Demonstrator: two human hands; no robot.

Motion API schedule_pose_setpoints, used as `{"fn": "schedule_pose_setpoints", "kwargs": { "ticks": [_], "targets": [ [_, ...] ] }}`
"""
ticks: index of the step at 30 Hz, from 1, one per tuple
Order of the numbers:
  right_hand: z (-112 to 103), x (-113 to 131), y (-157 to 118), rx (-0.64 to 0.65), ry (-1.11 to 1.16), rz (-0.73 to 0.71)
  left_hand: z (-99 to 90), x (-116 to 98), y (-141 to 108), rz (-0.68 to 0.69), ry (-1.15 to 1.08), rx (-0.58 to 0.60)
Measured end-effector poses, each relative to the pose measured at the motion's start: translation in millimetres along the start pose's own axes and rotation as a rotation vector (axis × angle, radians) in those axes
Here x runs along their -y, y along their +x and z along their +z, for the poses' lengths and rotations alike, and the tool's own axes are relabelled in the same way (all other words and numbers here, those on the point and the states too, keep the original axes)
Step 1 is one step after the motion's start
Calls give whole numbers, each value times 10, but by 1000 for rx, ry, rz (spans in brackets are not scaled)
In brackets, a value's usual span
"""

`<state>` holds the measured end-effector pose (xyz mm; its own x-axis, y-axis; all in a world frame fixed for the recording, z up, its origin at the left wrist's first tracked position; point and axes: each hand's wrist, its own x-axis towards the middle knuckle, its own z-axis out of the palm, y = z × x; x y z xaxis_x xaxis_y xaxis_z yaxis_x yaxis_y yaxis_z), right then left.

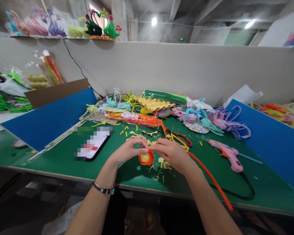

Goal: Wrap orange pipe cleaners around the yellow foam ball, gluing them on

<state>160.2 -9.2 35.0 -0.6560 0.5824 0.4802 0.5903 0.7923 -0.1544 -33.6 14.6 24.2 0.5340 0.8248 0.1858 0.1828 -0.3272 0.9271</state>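
Observation:
Both hands meet over the middle of the green table. Between them is a small round piece wrapped in orange pipe cleaner [146,160], with pale yellow showing in its centre. My left hand [131,149] pinches its upper left edge between thumb and fingers. My right hand [172,153] is closed at its upper right side, on the orange pipe cleaner. A long orange pipe cleaner tail [210,178] emerges beyond my right hand and hangs over the table's front edge. Pale yellow scraps [164,163] lie around and under my hands.
A pink glue gun [226,153] with a black cord lies at right. On the left rests a phone [95,143]. Blue boards [51,117] flank the workspace on both sides. Bundles of coloured pipe cleaners [137,120] and a yellow corrugated piece [154,103] lie along the back.

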Motion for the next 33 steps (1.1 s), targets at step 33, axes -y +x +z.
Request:
{"fn": "schedule_pose_setpoints", "kwargs": {
  "ticks": [33],
  "targets": [
    [155, 175, 120, -349, 439, 468, 187, -116, -45, 290, 861, -467]
  ]
}}
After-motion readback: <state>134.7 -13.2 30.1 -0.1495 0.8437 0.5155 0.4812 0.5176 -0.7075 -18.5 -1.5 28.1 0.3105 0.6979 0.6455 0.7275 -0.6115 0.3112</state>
